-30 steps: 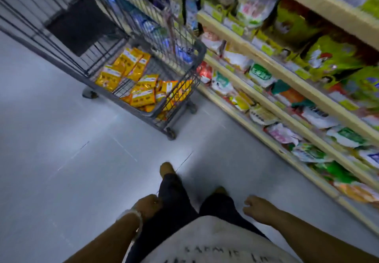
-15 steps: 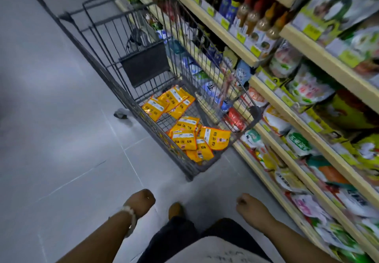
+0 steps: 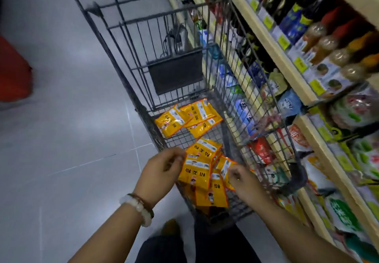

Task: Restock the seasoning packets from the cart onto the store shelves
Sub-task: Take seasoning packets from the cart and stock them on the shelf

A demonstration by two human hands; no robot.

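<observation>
My left hand (image 3: 162, 172) pinches a yellow packet (image 3: 195, 170) (top edge). My right hand (image 3: 243, 177) pinches another packet (image 3: 224, 165), both inside the cart (image 3: 295, 172).

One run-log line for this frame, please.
phase: picking | left hand: pinches yellow packet | right hand: pinches another packet | cart: beside shelves

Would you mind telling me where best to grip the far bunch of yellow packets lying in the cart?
Probably from above, through the cart's open top. The far packets lie flat and overlapping on the wire floor, so pinch a raised near edge or corner; the mesh walls block any sideways approach.
</observation>
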